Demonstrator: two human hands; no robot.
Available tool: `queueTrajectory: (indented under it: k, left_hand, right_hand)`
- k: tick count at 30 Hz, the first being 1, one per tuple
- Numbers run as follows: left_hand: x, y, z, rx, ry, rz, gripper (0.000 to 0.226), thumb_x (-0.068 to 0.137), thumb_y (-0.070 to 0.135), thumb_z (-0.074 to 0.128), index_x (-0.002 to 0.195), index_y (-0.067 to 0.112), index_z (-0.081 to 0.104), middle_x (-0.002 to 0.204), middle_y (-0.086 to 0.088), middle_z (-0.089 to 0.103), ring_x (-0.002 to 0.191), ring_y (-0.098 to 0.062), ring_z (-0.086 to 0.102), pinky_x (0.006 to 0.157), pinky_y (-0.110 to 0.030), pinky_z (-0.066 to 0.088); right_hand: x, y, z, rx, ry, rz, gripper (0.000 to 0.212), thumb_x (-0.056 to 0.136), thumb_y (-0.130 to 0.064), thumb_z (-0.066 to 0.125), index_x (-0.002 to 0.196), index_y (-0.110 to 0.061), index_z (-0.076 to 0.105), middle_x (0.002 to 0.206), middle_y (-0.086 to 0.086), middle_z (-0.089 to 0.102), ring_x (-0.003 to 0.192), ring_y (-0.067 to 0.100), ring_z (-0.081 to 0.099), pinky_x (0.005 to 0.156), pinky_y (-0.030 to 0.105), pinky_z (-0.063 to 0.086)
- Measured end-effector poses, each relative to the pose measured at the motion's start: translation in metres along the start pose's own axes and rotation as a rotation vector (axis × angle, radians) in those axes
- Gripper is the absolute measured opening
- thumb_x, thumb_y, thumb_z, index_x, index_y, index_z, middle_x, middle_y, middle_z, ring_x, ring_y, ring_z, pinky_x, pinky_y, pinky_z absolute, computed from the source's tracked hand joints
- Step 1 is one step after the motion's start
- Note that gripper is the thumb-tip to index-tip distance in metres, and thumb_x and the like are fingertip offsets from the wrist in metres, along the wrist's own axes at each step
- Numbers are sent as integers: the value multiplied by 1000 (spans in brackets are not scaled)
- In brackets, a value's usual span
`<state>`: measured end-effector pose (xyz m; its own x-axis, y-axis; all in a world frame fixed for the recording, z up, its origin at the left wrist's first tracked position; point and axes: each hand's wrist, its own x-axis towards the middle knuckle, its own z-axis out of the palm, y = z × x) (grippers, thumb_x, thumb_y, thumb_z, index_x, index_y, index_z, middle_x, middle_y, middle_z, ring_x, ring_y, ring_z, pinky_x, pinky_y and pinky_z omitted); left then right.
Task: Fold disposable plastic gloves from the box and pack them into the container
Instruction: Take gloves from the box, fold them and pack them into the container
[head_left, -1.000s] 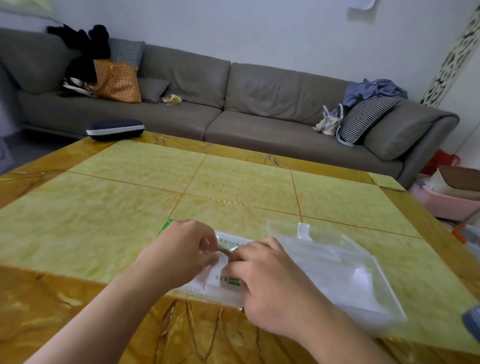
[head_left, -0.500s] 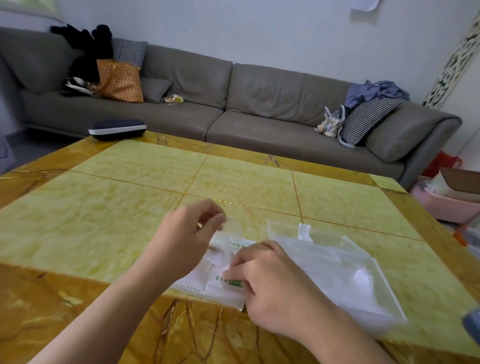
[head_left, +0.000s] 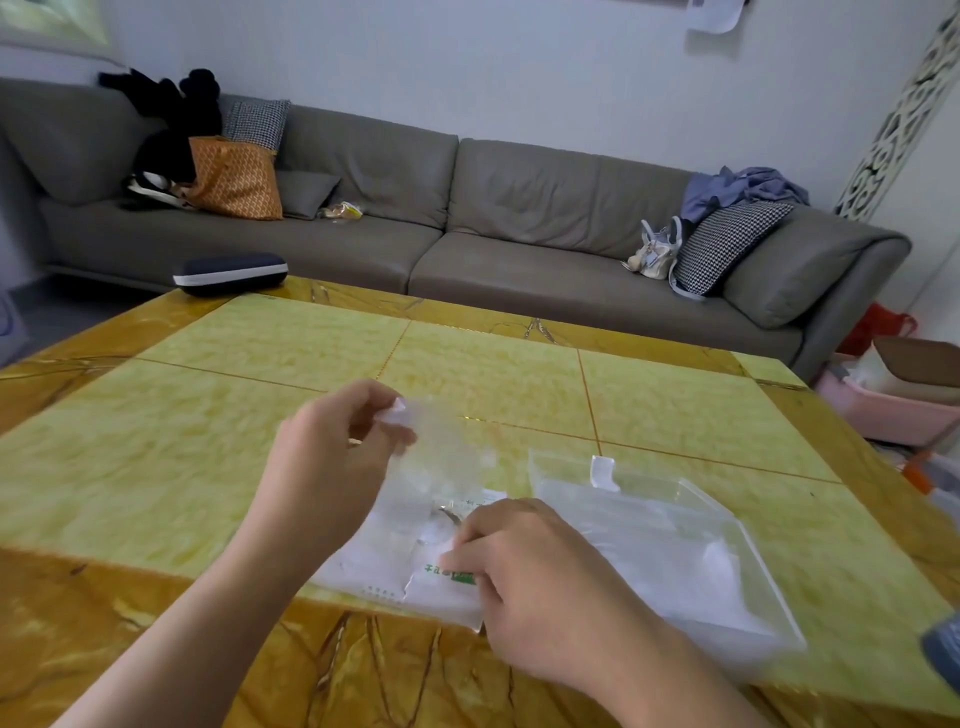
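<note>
A flat white glove pack (head_left: 384, 569) with green print lies near the front edge of the yellow marble table (head_left: 260, 415). My right hand (head_left: 524, 577) presses down on the pack's right part, fingers bent at its opening. My left hand (head_left: 332, 462) is lifted above the pack and pinches the top edge of a thin clear plastic glove (head_left: 441, 457), which trails down to the pack's opening. Right of the pack sits a shallow clear plastic container (head_left: 675, 540) with pale folded plastic inside it.
A dark glasses case (head_left: 228, 273) rests at the table's far left corner. A grey sofa (head_left: 467, 218) with bags, cushions and clothes runs behind the table. A pink tub (head_left: 878, 415) stands on the floor at the right. A dark object (head_left: 943, 649) pokes in at the right edge.
My left hand has risen up and away from the pack, drawing a clear glove out of it. My right hand has stayed pressing on the pack.
</note>
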<state>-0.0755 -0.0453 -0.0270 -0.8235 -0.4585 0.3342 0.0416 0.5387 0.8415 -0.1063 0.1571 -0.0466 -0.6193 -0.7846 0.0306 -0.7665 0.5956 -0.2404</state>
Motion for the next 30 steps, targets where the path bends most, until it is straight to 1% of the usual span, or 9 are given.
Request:
queueTrajectory:
  k: [4,6,8,12,16,19,22,26,30]
  left_hand:
    - [-1,13,-6,-419,64,-204,16,102,15,62,93,7,73,80,-6,76,71,-22,73,65,-33,61]
    - [-2,15,-6,-542,67,-328,18,100,22,67,93,7,75,81,-8,77,70,-23,72,67,-43,62]
    - [-5,16,-4,-612,34,-398,19,99,21,66,95,5,76,82,-12,76,68,-23,71,60,-38,61]
    - [-10,22,4,-657,4,-414,20,100,15,65,90,3,78,87,-16,77,74,-27,74,61,-39,63]
    - [-19,30,13,-695,-77,-407,19,100,14,64,93,4,79,89,-23,75,74,-30,75,66,-45,63]
    - [-30,40,20,-727,-193,-363,20,101,8,59,97,-4,75,87,-26,73,75,-36,75,64,-46,64]
    - [-36,45,21,-709,-286,-319,21,102,5,55,101,-7,72,90,-28,73,77,-39,74,64,-44,64]
    - [-38,42,18,-665,-388,-305,24,104,4,52,103,-2,75,93,-28,73,81,-41,74,67,-45,62]
    - [-41,43,17,-620,-465,-308,17,99,13,62,96,10,79,96,-24,74,82,-42,73,71,-48,62]
  right_hand:
    - [-1,-1,-1,12,16,1,48,97,-10,50,132,-35,69,125,-20,58,126,10,40,104,19,36]
    - [-1,-4,-4,24,17,21,36,94,-6,48,100,-31,73,111,-20,57,108,3,43,91,17,37]
    - [-2,-6,-10,141,61,93,34,89,-2,48,72,-31,54,93,-22,50,90,-1,47,74,14,37]
    - [-10,-2,-24,562,345,183,23,92,-25,54,106,-30,71,112,-22,67,113,-6,58,95,12,44]
    - [-16,-4,-40,1044,361,222,41,94,-54,58,117,-22,69,110,-8,77,110,6,69,96,27,48]
    - [-13,-7,-42,939,475,327,16,97,-34,74,101,-19,69,90,-3,78,83,10,76,78,28,57]
    - [-15,3,-44,987,642,454,25,103,-20,65,85,-2,67,70,11,72,57,25,72,57,36,59]
    - [-19,14,-51,1200,706,540,35,109,-20,51,87,2,67,68,20,70,50,32,63,45,37,51]
    - [-23,24,-49,1268,724,553,30,109,-17,51,91,1,66,62,16,64,43,28,54,42,33,42]
